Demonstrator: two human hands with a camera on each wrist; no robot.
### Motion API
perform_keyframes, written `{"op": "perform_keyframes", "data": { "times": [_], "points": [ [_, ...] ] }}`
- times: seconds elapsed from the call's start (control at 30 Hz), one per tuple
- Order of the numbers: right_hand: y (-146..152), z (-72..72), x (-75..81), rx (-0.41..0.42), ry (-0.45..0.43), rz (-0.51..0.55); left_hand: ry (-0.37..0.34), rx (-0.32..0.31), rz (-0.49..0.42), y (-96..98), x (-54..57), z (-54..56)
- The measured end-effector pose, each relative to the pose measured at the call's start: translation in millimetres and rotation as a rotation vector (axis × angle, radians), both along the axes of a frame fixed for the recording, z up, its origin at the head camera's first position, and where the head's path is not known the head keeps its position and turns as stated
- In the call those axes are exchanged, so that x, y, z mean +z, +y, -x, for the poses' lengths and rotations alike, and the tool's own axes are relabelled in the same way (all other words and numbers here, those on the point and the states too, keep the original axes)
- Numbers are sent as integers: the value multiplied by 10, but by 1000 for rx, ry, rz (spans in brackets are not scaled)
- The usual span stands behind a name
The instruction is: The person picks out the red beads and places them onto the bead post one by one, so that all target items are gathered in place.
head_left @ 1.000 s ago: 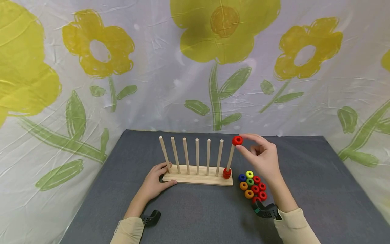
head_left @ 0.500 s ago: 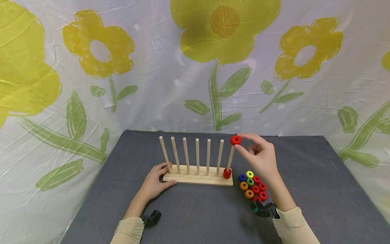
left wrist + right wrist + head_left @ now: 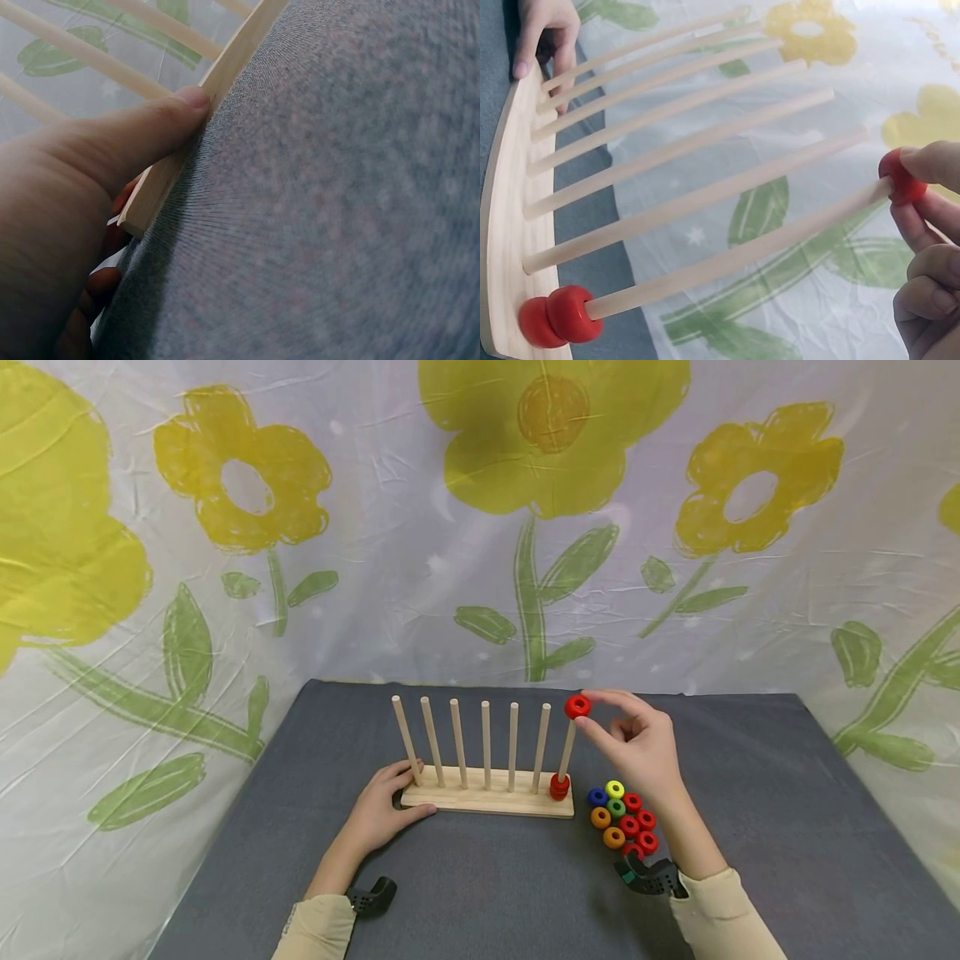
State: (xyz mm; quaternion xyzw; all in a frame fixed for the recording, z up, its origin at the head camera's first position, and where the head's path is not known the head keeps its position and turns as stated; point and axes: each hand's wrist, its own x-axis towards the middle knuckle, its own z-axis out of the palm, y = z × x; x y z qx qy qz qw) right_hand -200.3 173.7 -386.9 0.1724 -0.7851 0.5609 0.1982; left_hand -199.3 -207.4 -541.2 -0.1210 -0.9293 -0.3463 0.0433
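A wooden peg stand (image 3: 487, 802) with a row of upright pegs stands on the cloth-covered table. Its left end is gripped by my left hand (image 3: 381, 806), thumb (image 3: 161, 124) along the front edge and fingers behind. Between thumb and index finger, my right hand (image 3: 637, 739) pinches a red ring (image 3: 577, 707) at the top of the rightmost peg (image 3: 567, 750). In the right wrist view that red ring (image 3: 902, 176) sits right at the peg's tip; how far the peg enters it is hidden. Two red rings (image 3: 571, 313) are stacked at this peg's foot.
Right of the stand lies a cluster of loose rings: several red (image 3: 646, 820), two orange (image 3: 613, 837), one yellow (image 3: 615, 789), one blue (image 3: 597, 797) and one green (image 3: 616, 808). Behind the dark table (image 3: 480, 893) hangs a flower-printed sheet (image 3: 390, 568).
My right hand has shifted slightly left with the red ring, bringing it over the rightmost peg's top. My left hand and the stand have stayed in place.
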Motion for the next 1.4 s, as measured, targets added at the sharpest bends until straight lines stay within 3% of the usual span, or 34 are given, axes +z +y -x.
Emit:
{"op": "perform_keyframes", "data": {
  "times": [1.4],
  "points": [
    [0,-5,-86,-14,-26,-27,-7,4,-13,5,11,-5]
  ]
}}
